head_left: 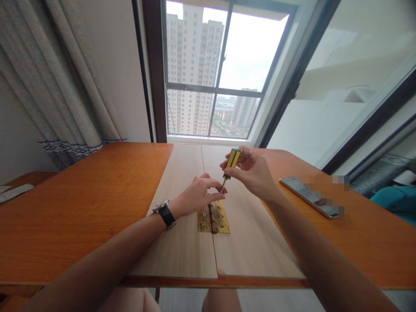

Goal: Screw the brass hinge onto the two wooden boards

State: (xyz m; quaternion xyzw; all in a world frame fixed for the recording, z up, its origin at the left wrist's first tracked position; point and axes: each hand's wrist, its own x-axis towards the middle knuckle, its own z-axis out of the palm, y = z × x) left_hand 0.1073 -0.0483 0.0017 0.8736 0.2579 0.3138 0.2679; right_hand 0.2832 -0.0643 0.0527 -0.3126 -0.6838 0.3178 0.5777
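A brass hinge (213, 219) lies across the seam between two pale wooden boards, the left board (175, 242) and the right board (253, 242). Screws show in its left leaf. My right hand (248, 167) is closed round the yellow and black handle of a screwdriver (232, 164), which is tilted with its shaft pointing down to the hinge's far right part. My left hand (204, 193) has its thumb and fingers around the lower shaft near the tip. Whether those fingers also pinch a screw is too small to tell.
The boards rest on an orange-brown wooden table (81, 208). A phone (308, 197) lies on the table to the right. Behind the table are a window (214, 91) and, at left, a grey curtain (65, 78).
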